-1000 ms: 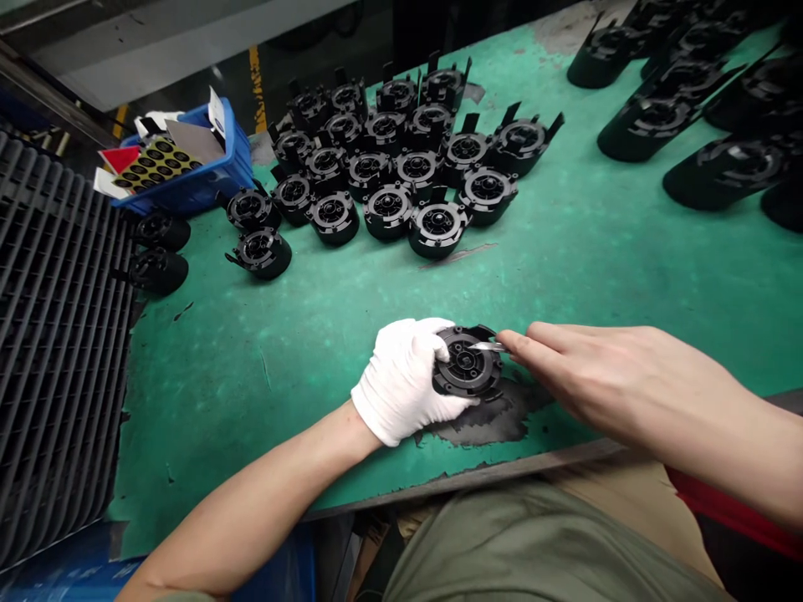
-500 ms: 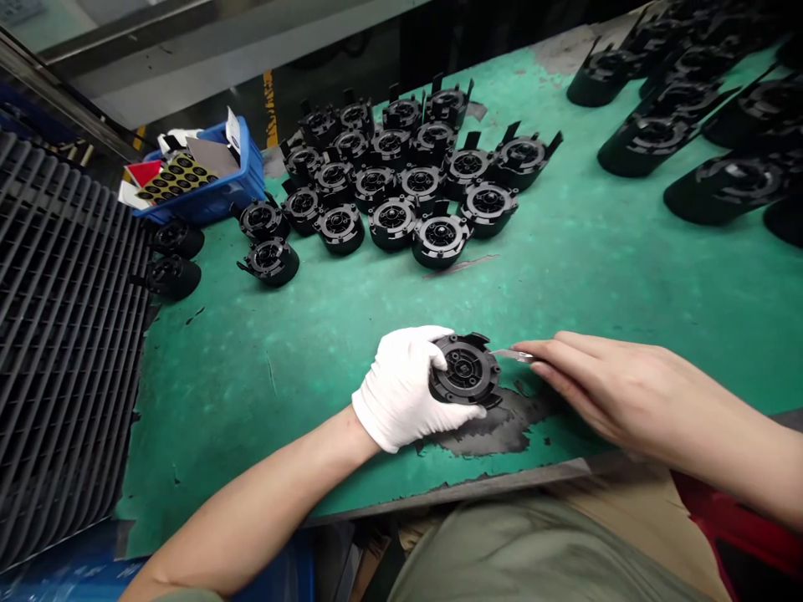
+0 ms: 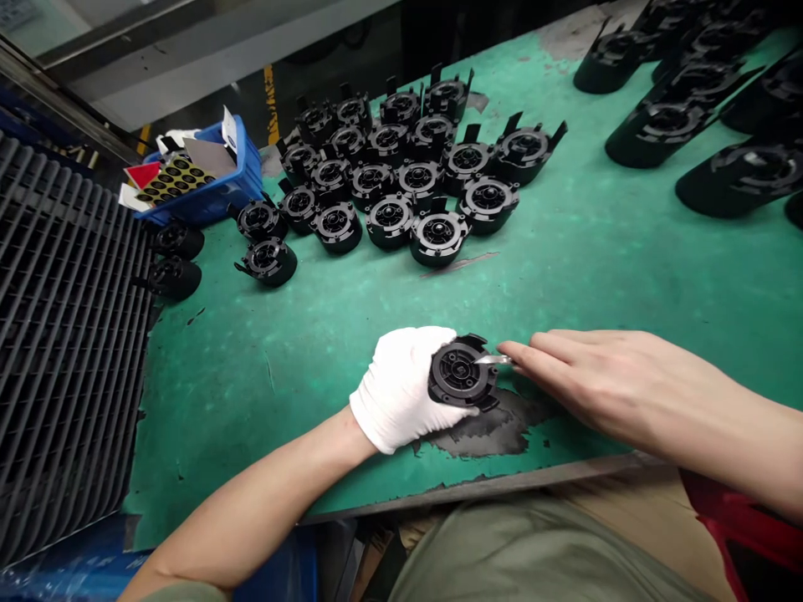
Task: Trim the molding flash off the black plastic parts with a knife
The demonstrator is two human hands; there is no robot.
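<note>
My left hand [image 3: 405,389], in a white glove, is wrapped round a round black plastic housing [image 3: 461,370] with tabs on its rim. The housing's ringed face is turned up toward me. My bare right hand [image 3: 583,368] pinches a small knife [image 3: 495,359] with a thin silvery blade. Its tip lies over the housing's face, right of the centre; whether it touches cannot be made out. The knife's handle is mostly hidden inside my fingers.
Several similar black housings [image 3: 389,217] stand in a group at the back of the green table [image 3: 326,318]. Taller black cylinders [image 3: 652,134] stand at the right. A blue bin [image 3: 242,180] with sticker sheets and a dark slatted stack [image 3: 69,334] are at the left.
My right hand has moved left, bringing the blade from the housing's rim to over its face. My left thumb or finger no longer shows across the face. The view has shifted slightly.
</note>
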